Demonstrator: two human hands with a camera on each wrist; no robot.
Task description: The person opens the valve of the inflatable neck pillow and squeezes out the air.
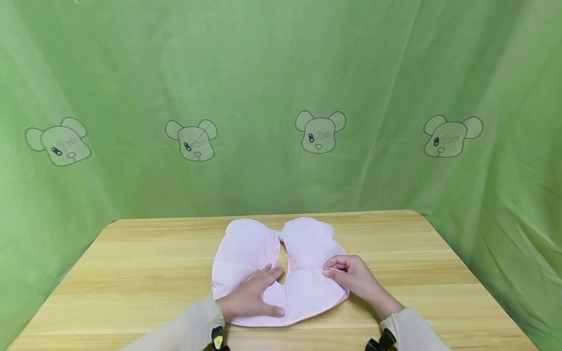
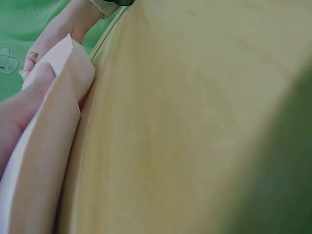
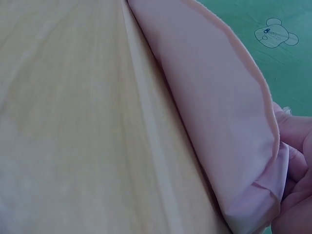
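Pink cushion (image 1: pixel 307 246), lobed and padded, lying flat on the wooden table (image 1: pixel 153 273) near its front edge, a narrow slot down its middle baring the wood beneath. The left hand (image 1: pixel 252 296) rests spread on the lower left part of the cushion, fingers extended, one fingertip reaching over the slot and the thumb set apart on the padding below it. The right hand (image 1: pixel 354 279) stands above the right half, near the outer edge, thumb and forefinger pinching a small whitish bit (image 3: pixel 287 110); whether this belongs to the cushion or is separate cannot be told.

Head view: both hands, the whole outline of the cushion, and a green curtain (image 1: pixel 263 73) behind, printed with a row of bear heads (image 1: pixel 318 139). Left wrist view: the cushion from the side, its near wall and pointed seam, with the left thumb lying on top and the right hand beyond. Right wrist view: the raised seam along the rim and a crumpled fold beside the right hand, details hidden from above; the whitish bit projects past the fingertips, clearer than in the head view.
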